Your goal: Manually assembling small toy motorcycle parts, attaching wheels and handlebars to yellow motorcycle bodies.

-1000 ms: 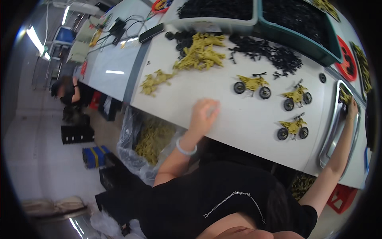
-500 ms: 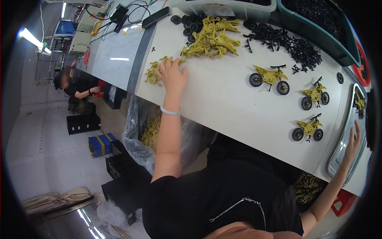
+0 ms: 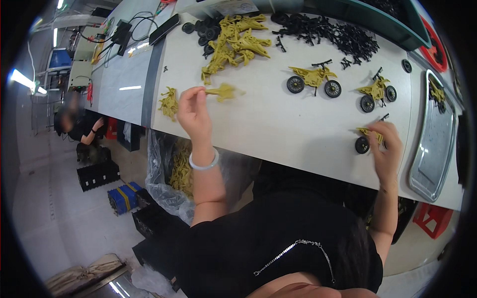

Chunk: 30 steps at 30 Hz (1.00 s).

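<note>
My left hand (image 3: 195,115) pinches one end of a yellow-green plastic toy motorcycle body (image 3: 223,92) above the table; its far end is blurred. Beside that hand, at the table's left, lie more yellow-green body pieces (image 3: 169,103). At the front right, my right hand (image 3: 386,149) closes around a toy motorcycle (image 3: 363,144) with black wheels, covering its right part. Two similar motorcycles stand farther back, one toward the middle (image 3: 313,78) and one at the right (image 3: 373,94).
A heap of yellow-green bodies (image 3: 238,42) and loose black wheels (image 3: 202,31) lie at the back, beside small black parts (image 3: 338,37). A metal tray (image 3: 431,149) at the right holds another motorcycle (image 3: 437,94). A green bin (image 3: 367,20) stands behind. A co-worker (image 3: 82,131) sits far left.
My left hand has lifted a toy motorcycle body from the small pile at the left. My right hand has come from the tray to the front motorcycle and taken hold. The view has shifted.
</note>
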Tool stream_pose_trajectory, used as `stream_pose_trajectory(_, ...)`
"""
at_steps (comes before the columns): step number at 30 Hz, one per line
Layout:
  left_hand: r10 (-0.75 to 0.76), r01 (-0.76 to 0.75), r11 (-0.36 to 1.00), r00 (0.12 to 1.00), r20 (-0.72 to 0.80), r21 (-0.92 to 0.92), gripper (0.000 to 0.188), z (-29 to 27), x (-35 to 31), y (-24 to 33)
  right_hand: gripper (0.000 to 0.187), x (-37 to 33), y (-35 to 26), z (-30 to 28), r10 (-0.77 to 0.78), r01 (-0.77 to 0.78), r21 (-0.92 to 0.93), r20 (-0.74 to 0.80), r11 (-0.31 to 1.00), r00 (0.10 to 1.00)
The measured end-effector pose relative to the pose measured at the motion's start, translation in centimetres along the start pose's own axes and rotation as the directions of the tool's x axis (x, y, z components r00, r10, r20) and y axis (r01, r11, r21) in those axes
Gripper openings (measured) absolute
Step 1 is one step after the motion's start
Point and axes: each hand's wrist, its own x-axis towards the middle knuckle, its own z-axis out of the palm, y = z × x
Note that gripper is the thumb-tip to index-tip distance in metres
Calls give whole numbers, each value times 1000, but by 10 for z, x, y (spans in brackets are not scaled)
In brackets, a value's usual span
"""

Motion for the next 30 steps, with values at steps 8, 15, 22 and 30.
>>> stream_pose_trajectory(8,-351,434,893,836,422,-117,15,6,-46,-25,23,75,-32,112,-281,285,-556,95,781,955)
stream_pose_trajectory(15,-48,-246,898,769,638,365,40,23,-39,26,11,74,-15,125,-335,281,-619,30,733,942)
stream_pose_trajectory(22,-304,-76,887,646,701,455,38,3,-43,21,15,11,-23,105,-339,321,-468,47,824,940)
stream_pose_trajectory(30,-123,90,992,712,691,83,37,38,-79,85,21,-31,-27,111,-292,272,-349,-3,897,956)
